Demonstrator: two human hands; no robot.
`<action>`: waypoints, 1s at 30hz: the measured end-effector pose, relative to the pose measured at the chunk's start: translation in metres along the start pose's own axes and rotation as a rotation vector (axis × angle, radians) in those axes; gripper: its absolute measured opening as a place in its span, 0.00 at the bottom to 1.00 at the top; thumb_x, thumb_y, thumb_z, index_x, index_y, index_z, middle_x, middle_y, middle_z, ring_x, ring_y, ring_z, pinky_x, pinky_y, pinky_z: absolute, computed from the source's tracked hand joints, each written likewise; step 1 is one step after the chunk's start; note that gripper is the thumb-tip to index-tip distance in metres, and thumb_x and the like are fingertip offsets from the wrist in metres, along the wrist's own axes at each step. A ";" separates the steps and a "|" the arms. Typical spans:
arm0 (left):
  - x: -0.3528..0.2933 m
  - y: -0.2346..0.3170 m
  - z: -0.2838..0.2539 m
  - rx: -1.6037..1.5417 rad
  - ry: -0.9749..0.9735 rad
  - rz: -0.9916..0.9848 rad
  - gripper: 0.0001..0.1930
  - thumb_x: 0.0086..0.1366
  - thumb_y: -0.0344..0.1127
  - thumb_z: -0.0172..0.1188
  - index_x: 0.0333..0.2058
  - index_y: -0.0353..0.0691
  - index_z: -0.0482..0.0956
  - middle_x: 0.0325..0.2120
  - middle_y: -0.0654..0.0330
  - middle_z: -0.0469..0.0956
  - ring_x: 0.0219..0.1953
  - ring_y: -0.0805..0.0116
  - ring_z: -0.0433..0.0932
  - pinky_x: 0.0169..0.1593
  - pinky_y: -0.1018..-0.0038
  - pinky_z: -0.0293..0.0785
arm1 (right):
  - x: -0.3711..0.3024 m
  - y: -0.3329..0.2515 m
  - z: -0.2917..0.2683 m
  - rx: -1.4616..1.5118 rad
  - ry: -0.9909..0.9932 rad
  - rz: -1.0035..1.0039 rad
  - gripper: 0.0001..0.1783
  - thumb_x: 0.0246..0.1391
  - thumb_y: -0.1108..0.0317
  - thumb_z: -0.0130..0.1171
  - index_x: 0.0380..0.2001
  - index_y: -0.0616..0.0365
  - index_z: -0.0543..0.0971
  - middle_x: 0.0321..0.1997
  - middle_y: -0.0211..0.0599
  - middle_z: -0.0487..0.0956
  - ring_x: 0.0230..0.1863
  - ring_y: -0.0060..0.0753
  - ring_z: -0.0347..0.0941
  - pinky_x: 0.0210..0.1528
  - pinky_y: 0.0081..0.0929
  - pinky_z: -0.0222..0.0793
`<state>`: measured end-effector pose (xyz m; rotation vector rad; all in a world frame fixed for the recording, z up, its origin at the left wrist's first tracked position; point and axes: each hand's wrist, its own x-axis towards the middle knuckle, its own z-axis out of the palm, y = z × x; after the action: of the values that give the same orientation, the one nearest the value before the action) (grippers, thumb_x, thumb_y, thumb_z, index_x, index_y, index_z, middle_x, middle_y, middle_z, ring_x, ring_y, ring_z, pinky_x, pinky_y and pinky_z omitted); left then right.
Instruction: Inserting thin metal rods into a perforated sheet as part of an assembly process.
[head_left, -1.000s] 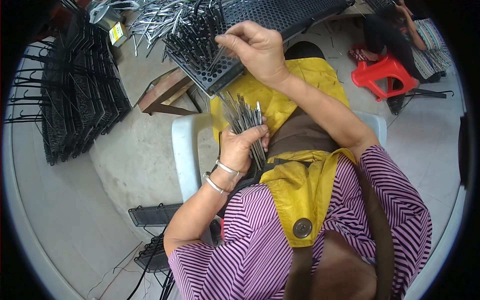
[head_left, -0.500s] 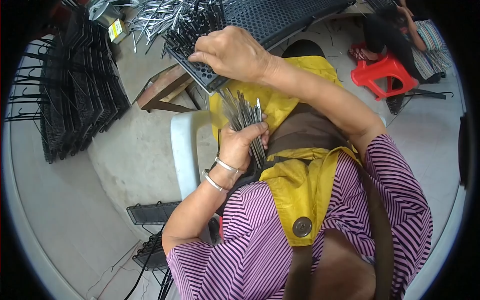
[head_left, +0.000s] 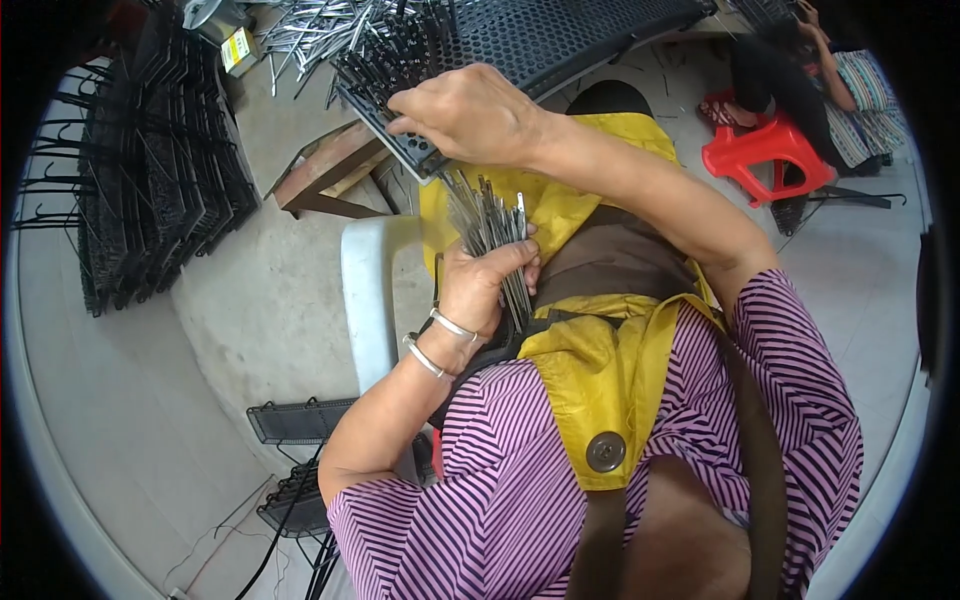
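My left hand (head_left: pixel 473 288) is closed round a bundle of thin metal rods (head_left: pixel 496 226), held upright over my lap with the thumb across them. Beyond it, my right hand (head_left: pixel 478 112) is bent over the near left corner of a black tray full of round holes (head_left: pixel 590 38). Its thumb and fingers are pinched together, and whatever lies between the fingertips is hidden. Many dark rods (head_left: pixel 395 58) stand packed in the holes at that end of the tray, just past my right fingers.
Loose silver rods (head_left: pixel 305 42) lie heaped behind the tray, near a small yellow-and-white box (head_left: pixel 238 52). Black hooked racks (head_left: pixel 150 190) stand stacked at left; more racks (head_left: pixel 297 422) lie lower left. A white chair arm (head_left: pixel 368 290) flanks me. Another person (head_left: pixel 845 95) is by a red stool (head_left: pixel 765 158).
My right hand has shifted slightly toward me, still pinched over the tray corner. My left hand keeps the rod bundle in nearly the same place.
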<state>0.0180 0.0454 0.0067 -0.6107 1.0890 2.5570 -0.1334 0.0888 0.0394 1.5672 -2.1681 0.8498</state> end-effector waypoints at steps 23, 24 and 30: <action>0.003 -0.002 -0.002 0.001 0.010 -0.014 0.09 0.48 0.21 0.56 0.31 0.31 0.71 0.18 0.58 0.71 0.17 0.71 0.69 0.20 0.79 0.66 | 0.011 0.002 -0.004 0.032 0.113 0.159 0.08 0.39 0.69 0.58 0.16 0.62 0.72 0.14 0.43 0.71 0.18 0.42 0.71 0.20 0.30 0.65; 0.003 -0.002 -0.002 0.002 0.009 -0.014 0.09 0.48 0.21 0.56 0.31 0.31 0.71 0.18 0.58 0.71 0.17 0.71 0.69 0.20 0.79 0.66 | 0.012 0.002 -0.004 0.028 0.078 0.197 0.08 0.39 0.70 0.58 0.16 0.62 0.72 0.13 0.43 0.71 0.18 0.42 0.70 0.20 0.30 0.65; 0.002 -0.001 -0.002 0.016 0.001 -0.020 0.12 0.48 0.22 0.56 0.34 0.30 0.70 0.18 0.57 0.71 0.18 0.68 0.69 0.21 0.76 0.67 | 0.008 0.010 -0.003 0.183 0.049 0.113 0.08 0.38 0.70 0.57 0.16 0.62 0.72 0.13 0.43 0.71 0.18 0.43 0.70 0.21 0.31 0.64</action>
<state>0.0170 0.0448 0.0044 -0.6157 1.0964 2.5288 -0.1459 0.0871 0.0440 1.4991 -2.2143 1.1386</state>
